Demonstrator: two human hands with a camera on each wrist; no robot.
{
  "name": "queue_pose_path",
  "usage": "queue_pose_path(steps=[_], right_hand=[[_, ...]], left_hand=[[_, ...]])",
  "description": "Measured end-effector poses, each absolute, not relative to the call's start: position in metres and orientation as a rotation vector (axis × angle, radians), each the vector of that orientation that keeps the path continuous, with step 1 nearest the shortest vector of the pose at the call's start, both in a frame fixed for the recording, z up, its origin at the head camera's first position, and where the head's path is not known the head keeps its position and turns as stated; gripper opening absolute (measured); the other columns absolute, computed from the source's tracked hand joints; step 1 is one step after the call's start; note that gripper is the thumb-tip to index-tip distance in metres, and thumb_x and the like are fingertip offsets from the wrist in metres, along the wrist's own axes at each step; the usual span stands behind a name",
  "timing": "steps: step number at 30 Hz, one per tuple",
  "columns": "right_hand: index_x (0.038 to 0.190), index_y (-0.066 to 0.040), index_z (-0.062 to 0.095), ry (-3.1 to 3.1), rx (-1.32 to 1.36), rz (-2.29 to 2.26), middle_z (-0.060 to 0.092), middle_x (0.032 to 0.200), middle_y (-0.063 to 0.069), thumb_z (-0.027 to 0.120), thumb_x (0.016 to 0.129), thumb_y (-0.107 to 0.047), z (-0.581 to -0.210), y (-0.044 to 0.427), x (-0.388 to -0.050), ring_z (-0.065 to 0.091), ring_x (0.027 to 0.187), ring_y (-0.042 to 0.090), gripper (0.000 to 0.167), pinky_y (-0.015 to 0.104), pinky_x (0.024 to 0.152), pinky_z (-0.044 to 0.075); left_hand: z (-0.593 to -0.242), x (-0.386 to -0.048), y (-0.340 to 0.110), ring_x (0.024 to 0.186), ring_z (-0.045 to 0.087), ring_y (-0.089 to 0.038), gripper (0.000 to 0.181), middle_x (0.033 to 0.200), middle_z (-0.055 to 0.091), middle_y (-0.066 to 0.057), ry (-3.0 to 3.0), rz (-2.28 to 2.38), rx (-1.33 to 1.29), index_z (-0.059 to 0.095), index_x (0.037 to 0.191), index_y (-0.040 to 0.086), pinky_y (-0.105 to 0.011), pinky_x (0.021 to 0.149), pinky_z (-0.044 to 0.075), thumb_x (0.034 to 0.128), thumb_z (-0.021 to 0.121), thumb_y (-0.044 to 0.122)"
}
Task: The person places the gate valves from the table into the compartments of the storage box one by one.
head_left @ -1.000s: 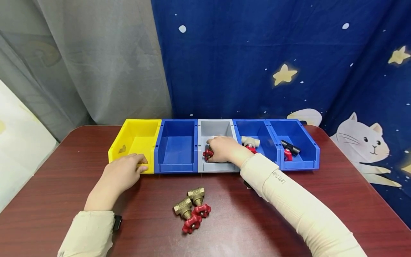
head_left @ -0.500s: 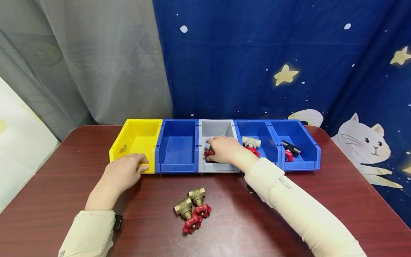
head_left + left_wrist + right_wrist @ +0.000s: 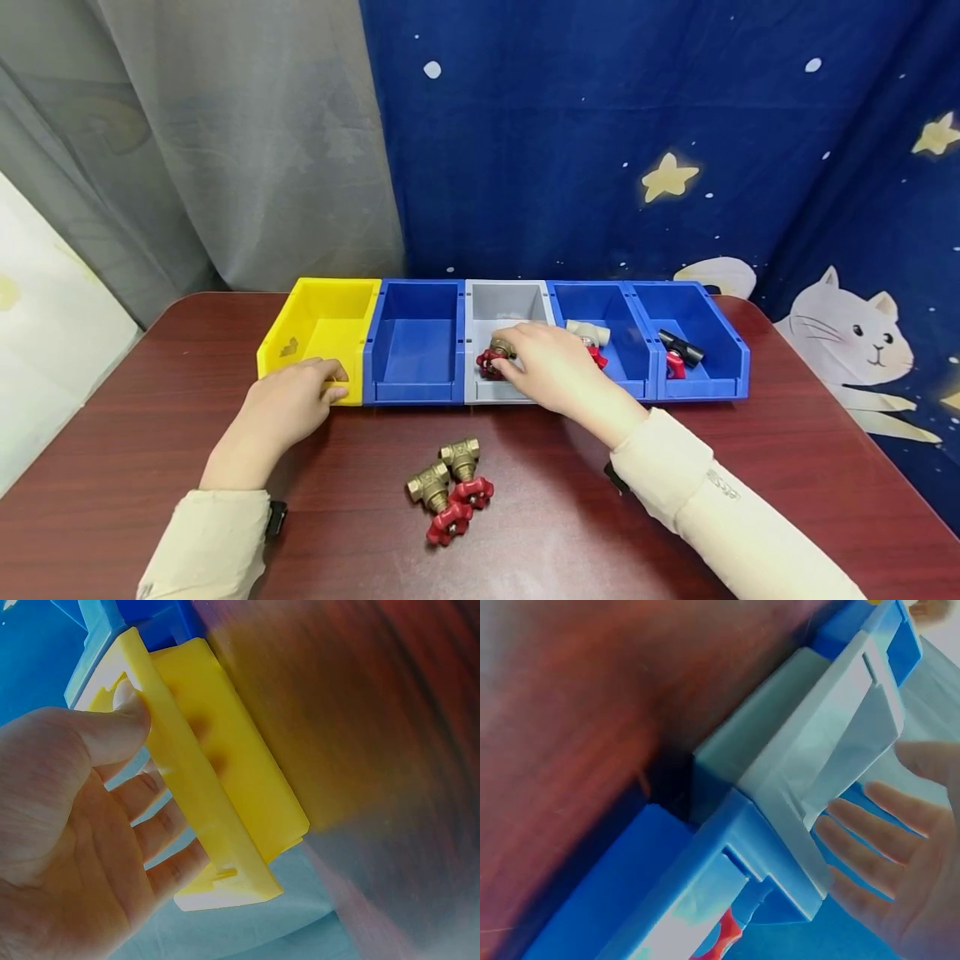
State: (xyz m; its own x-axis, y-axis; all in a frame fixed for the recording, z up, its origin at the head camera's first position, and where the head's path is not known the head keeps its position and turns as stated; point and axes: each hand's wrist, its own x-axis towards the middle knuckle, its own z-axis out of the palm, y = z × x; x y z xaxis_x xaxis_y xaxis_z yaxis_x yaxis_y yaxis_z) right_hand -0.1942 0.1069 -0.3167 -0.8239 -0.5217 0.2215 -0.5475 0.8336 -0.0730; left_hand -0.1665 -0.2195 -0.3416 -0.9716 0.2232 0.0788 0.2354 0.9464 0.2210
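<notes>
In the head view my left hand (image 3: pixel 291 406) holds the front rim of the yellow bin (image 3: pixel 318 287) at the far left. The left wrist view shows the thumb and fingers at the yellow rim (image 3: pixel 191 761). My right hand (image 3: pixel 558 371) is over the front of the grey bin (image 3: pixel 506 287), its fingers loosely spread beside a brass valve with a red handwheel (image 3: pixel 491 363) inside. The grey bin (image 3: pixel 810 742) hides that valve in the right wrist view, where the right hand (image 3: pixel 900 855) has extended fingers and holds nothing visible.
Two brass valves with red handwheels (image 3: pixel 450 521) lie on the table (image 3: pixel 337 533) before the bins. Right of the grey bin, one blue bin holds a cream fitting (image 3: pixel 588 333), another a black fitting (image 3: pixel 681 346). A blue bin (image 3: pixel 416 392) adjoins the yellow one.
My right hand has drawn back rightward and toward the front from the valve in the grey bin, and more of that valve shows. My left hand keeps its place.
</notes>
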Motion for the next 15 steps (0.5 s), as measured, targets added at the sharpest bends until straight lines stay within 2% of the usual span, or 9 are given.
queue_pose_path(steps=[11,15], right_hand=[[0.123,-0.015,0.069,-2.672,0.753,0.314,0.07,0.116,0.005,0.067,0.095,-0.033,-0.309,0.138,-0.158,0.065,0.109,0.025,0.033,0.046,0.087,0.054],[0.119,-0.014,0.072,-2.59,0.774,0.342,0.071,0.115,0.007,0.069,0.094,-0.03,-0.31,0.153,-0.152,0.063,0.114,0.029,0.03,0.05,0.092,0.051]], left_hand=[[-0.341,-0.165,-0.218,0.079,0.056,-0.025,0.017,0.087,0.063,-0.004,-3.065,-0.356,-0.349,0.068,0.102,0.009,-0.051,0.076,0.049,0.0927,0.07,0.024],[-0.341,-0.165,-0.218,0.078,0.056,-0.025,0.017,0.086,0.063,-0.004,-3.065,-0.352,-0.342,0.068,0.102,0.009,-0.05,0.076,0.049,0.0927,0.07,0.024]])
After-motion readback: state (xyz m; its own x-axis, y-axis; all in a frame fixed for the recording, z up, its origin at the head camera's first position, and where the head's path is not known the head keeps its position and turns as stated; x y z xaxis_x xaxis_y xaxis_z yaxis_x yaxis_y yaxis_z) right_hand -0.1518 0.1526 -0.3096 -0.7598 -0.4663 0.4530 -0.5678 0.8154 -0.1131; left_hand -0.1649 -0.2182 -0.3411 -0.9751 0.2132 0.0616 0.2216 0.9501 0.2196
